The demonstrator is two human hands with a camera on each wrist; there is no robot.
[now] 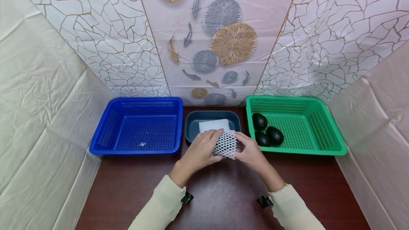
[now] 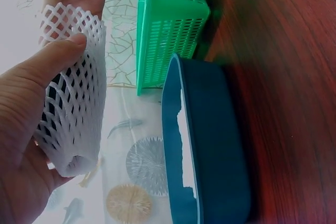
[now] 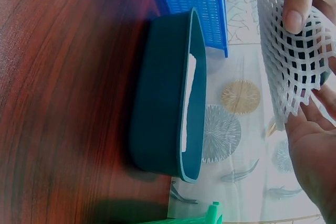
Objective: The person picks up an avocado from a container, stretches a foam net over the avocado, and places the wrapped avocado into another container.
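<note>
Holding a white net (image 1: 225, 144) between them, the two hands meet in the middle, just in front of the small tray (image 1: 187, 123). The net is up off the table (image 1: 217, 194), and a dark ball (image 2: 51, 93) shows through its holes. The net is like a short tube, and its long way runs from side to side – from one hand across to the other. Its wide mouth looks toward the right hand (image 1: 252, 153), and its narrow end sits by the left hand (image 1: 201, 148). That is what matters most here: the right hand is the one nearer the mouth.

The left hand grips the tube, with its thumb over the net and its fingers on the other side. The right hand has its thumb and fingers bent around the mouth and seems to pinch the rim. I cannot tell how hard it squeezes, or how far in the ball sits.

In the small tray lies a white stack (image 1: 209, 125) of the same kind of net. On the right is a green basket (image 1: 332, 134), and three black balls (image 1: 274, 136) are bunched at its left side. On the left is a blue basket (image 1: 180, 123) – a tiny white bit (image 1: 142, 144) lies near its front.
</note>
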